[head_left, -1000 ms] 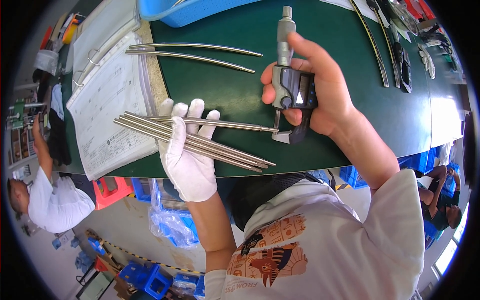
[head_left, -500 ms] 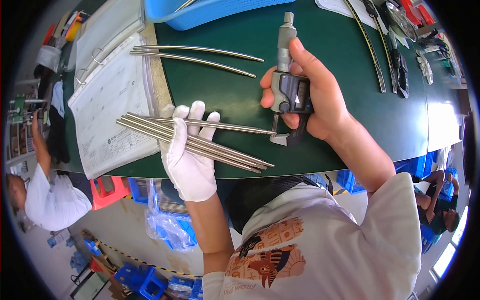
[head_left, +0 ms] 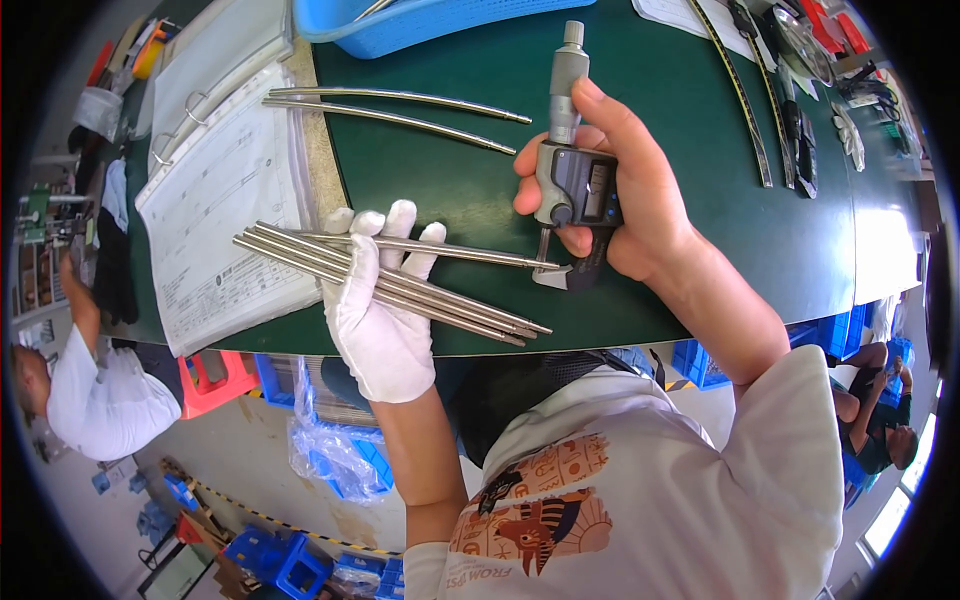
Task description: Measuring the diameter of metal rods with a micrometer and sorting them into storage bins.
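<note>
In a white glove, my left hand is closed around several slim metal rods, fanned out to the lower right. One single rod lies apart from that bundle, across the gloved fingers. Its right end reaches into the jaw gap of a grey digital micrometer. Whether the spindle presses on the rod cannot be made out. My bare right hand grips the micrometer upright by its body, thumb up along the barrel and fingers behind the frame.
Two more rods lie on the green table, their left ends over an open ring binder. Behind stands a blue basket. Measuring tools, a caliper among them, lie at right. Other people sit at both sides.
The micrometer has shifted slightly left, and the single rod's end now pokes further through its jaw gap. My left hand and the bundle have barely moved.
</note>
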{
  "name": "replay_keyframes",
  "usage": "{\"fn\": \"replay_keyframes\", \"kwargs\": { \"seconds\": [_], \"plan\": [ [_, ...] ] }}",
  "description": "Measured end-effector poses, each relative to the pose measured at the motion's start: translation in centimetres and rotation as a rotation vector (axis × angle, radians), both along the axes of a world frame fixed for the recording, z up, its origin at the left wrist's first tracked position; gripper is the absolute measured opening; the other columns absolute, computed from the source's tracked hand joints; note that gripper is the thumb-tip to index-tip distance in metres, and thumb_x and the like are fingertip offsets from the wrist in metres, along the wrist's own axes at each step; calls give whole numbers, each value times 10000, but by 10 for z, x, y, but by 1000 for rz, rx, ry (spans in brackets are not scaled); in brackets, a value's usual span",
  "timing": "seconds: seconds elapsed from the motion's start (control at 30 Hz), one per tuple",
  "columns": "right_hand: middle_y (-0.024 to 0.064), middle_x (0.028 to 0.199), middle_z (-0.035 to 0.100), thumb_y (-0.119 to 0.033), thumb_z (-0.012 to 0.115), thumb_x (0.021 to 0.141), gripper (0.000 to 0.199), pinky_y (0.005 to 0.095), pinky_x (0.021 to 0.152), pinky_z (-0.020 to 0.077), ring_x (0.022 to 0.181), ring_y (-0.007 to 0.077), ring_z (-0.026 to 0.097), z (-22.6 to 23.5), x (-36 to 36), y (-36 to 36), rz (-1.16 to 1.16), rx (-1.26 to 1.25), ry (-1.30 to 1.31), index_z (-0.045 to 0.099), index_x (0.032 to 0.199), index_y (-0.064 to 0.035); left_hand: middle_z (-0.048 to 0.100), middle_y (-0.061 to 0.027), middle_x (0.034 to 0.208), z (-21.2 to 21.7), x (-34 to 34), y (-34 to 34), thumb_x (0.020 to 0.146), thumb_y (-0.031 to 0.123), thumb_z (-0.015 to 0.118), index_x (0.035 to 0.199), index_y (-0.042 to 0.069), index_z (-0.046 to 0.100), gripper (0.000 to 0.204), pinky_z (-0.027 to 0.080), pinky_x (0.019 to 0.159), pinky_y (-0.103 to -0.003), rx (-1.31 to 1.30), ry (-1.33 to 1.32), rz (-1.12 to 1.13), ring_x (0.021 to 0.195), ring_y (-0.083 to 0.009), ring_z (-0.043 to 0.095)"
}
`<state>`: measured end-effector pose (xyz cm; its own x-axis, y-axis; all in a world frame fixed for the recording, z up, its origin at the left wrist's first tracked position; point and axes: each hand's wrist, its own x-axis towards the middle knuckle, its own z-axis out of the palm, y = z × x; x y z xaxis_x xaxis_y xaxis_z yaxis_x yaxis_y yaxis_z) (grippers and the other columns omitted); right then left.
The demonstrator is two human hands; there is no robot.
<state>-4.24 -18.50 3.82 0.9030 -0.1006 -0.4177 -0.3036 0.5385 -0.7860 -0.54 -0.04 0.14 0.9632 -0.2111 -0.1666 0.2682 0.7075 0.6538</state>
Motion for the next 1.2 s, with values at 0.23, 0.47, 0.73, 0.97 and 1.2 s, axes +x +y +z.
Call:
{"fn": "replay_keyframes", "kwargs": {
  "seconds": [0.23, 0.47, 0.73, 0.97, 1.2],
  "plan": [
    [126, 634, 575, -557, 431, 769, 572, 223, 336, 330, 377, 111, 436, 0, 0, 1, -20, -32, -16, 534, 770, 6, 545, -65, 938, 1, 0, 1, 843, 40, 449, 1060, 49, 422, 218, 450, 823, -443, -12, 10, -19, 994, -236, 515],
    [131, 643, 579, -529, 315, 833, 592, 230, 348, 331, 363, 117, 404, -4, 2, 2, -18, -45, -30, 544, 794, 15, 511, -91, 943, -1, 0, 1, 845, 51, 449, 1093, 61, 400, 253, 470, 784, -472, -19, 15, 2, 962, -266, 524],
    [126, 632, 573, -587, 382, 774, 626, 226, 350, 334, 372, 112, 413, 1, 1, 5, -12, -36, -9, 540, 781, 18, 511, -89, 939, -1, 0, 1, 845, 55, 450, 1097, 60, 396, 258, 470, 783, -470, -26, 2, -11, 970, -269, 519],
    [116, 610, 562, -590, 427, 757, 610, 222, 337, 336, 378, 107, 431, 1, 2, 5, -14, -119, -15, 532, 774, 11, 490, -131, 1026, 4, -1, -2, 841, 66, 459, 1178, 24, 339, 360, 469, 783, -460, 80, 26, 34, 987, -280, 509],
    [112, 616, 567, -562, 388, 791, 593, 221, 342, 338, 371, 108, 419, 1, 3, 3, 11, -60, -35, 537, 783, 12, 498, -116, 1004, 2, 0, -1, 846, 68, 455, 1160, 34, 355, 331, 470, 781, -455, 40, 34, 30, 988, -266, 510]
  ]
}}
